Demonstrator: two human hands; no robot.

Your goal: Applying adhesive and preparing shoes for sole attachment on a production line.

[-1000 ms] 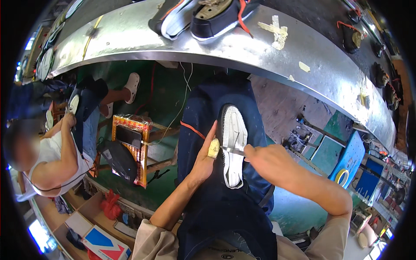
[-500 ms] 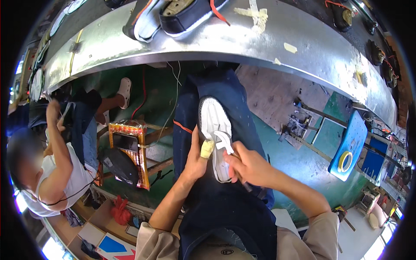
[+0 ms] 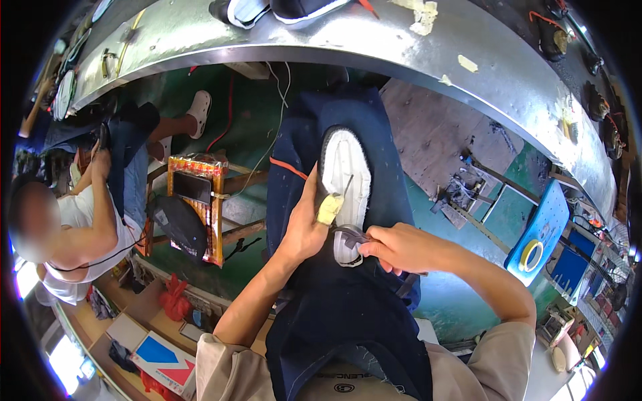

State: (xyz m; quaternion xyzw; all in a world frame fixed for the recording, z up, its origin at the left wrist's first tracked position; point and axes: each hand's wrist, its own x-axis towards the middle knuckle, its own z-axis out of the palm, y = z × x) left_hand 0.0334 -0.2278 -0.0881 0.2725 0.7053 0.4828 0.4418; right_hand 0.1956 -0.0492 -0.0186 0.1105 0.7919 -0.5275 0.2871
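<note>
A shoe bottom [image 3: 344, 164], white with a dark stitched-looking rim, lies sole side up along my lap, its toe pointing away from me. My left hand [image 3: 305, 227] grips its left side, yellow tape wrapped around the thumb, which presses on the white surface. My right hand [image 3: 401, 247] is closed around a dark metal hand tool [image 3: 354, 235]. The tool's curved head rests over the heel end; its exact kind is unclear, as my fingers cover much of it. A thin dark line runs across the middle of the white surface.
A metal bench [image 3: 321, 41] curves across the front, with dark shoes [image 3: 304, 9] on it. To my left, a co-worker [image 3: 83, 234] sits beside a wooden stool [image 3: 234, 212] bearing a phone [image 3: 192, 187] and black cap. On the right, a blue stool [image 3: 543, 224] holds a tape roll [image 3: 531, 255].
The white strip that lay folded over the shoe's middle by my right fingers is no longer seen there. The tool's head now shows at the heel. The co-worker's arms have lowered.
</note>
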